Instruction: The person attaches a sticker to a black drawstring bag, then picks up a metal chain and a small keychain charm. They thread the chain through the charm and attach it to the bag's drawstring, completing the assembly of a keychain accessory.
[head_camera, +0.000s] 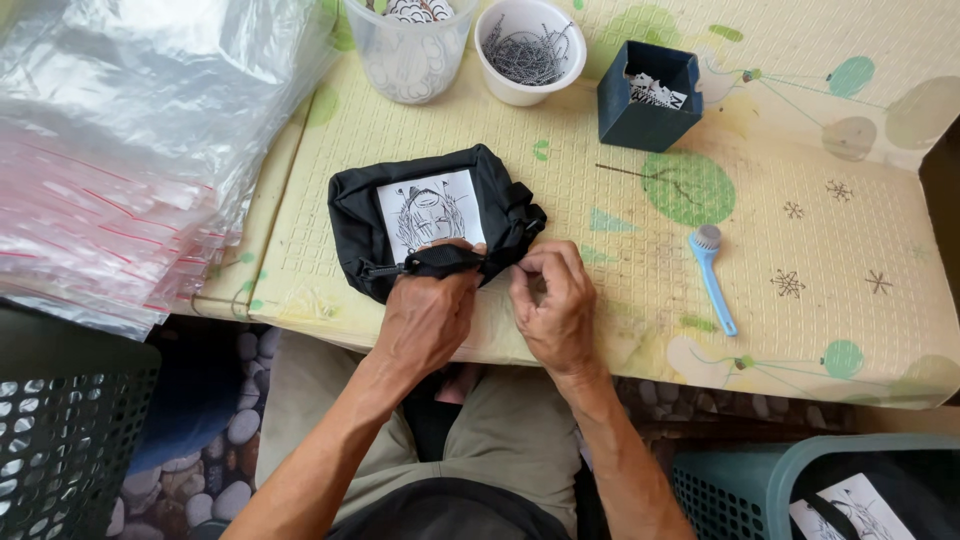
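Your left hand (425, 315) pins the strap (440, 260) of the black pouch (432, 220) at centre frame; your right hand (550, 300) pinches its end. Keep the pouch flat on the desk (780, 190).

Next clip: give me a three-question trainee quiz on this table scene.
1. True or false: both hands grip the black pouch's strap.
2. Which container holds metal pins? A) white cup B) blue box
3. What lies right of the pouch?

Key:
1. True: left hand and right hand pinch the strap at the pouch's near edge.
2. A, the white cup; the blue box holds printed tags.
3. A light blue brush.
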